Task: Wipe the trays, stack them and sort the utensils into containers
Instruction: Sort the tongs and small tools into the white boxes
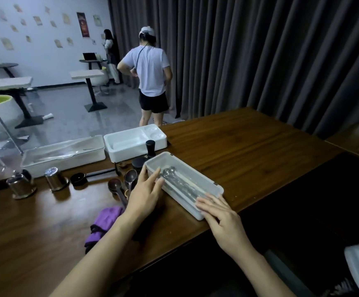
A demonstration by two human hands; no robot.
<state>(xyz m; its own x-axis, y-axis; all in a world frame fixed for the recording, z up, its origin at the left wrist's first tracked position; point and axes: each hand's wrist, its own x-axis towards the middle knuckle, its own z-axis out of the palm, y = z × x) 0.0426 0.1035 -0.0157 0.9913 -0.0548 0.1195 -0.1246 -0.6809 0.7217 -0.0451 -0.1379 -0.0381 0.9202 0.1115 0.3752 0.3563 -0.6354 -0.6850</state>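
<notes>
two hands rest on a lidded white container (206, 185) (metal spoons (170, 171) lie inside) set slantwise on the wooden counter (249, 157): left hand (146, 195) at its left side, right hand (221, 217) on its near end, fingers (208, 202) straight and spread, gripping nothing. a purple cloth (103, 224) lies beside the left forearm.

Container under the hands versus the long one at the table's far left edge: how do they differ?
The container under the hands lies diagonally near the front edge; the long container lies along the far edge. The left hand and right hand rest on the first one's lid; the long container is untouched. Metal spoons show through the first lid; glare hides the long container's contents. Both are white with clear, closed lids.
</notes>
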